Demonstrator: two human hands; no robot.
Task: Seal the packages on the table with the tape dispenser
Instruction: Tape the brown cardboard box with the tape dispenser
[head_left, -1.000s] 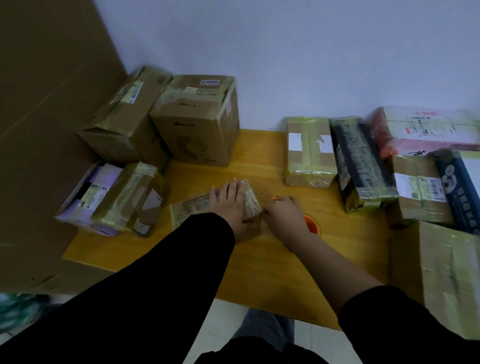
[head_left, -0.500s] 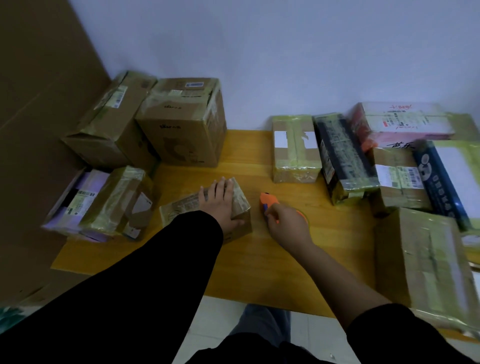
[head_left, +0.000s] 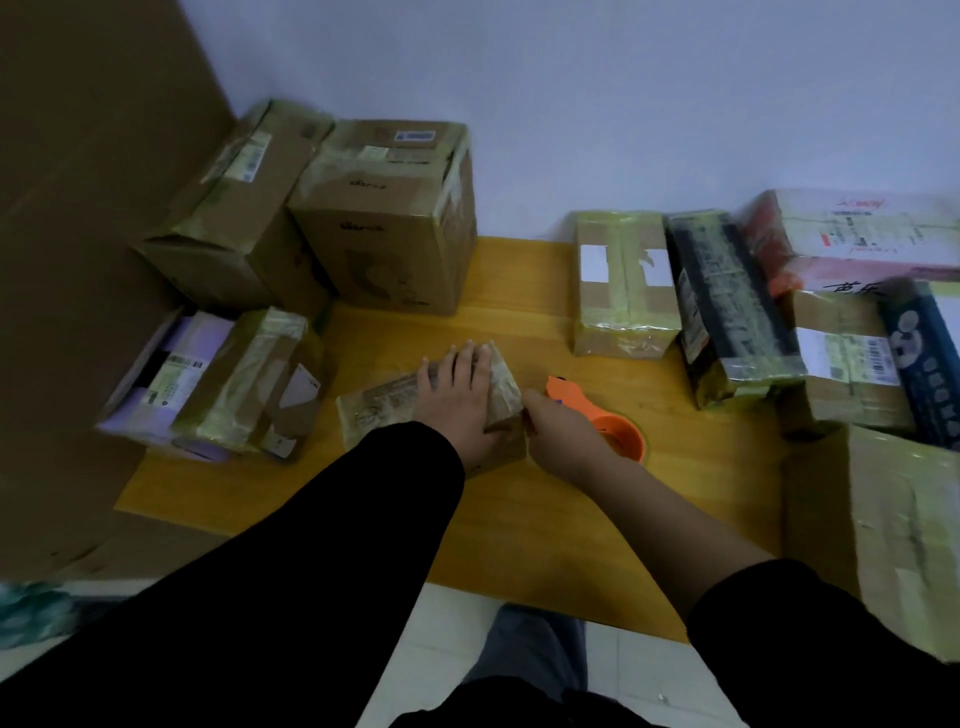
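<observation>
Right now you are pressing a small brown package (head_left: 387, 405) down on the wooden table (head_left: 519, 519), near its middle; the package is lying at a slant, wrapped in glossy yellowish tape with faint printing showing on its top; your left hand (head_left: 457, 402) is lying palm down across its right half, fingers straight and slightly spread, the black sleeve reaching to the wrist; your right hand (head_left: 563, 441) is sitting just beside the package's right end, fingers curled around the orange tape dispenser (head_left: 621, 434), whose pointed nose is jutting out past your knuckles, close to the package's corner; your right forearm is showing bare below a pushed-up sleeve; taped cardboard boxes (head_left: 384, 218) are crowding the table's far left corner, and more parcels (head_left: 727, 306) are lining its right side.
</observation>
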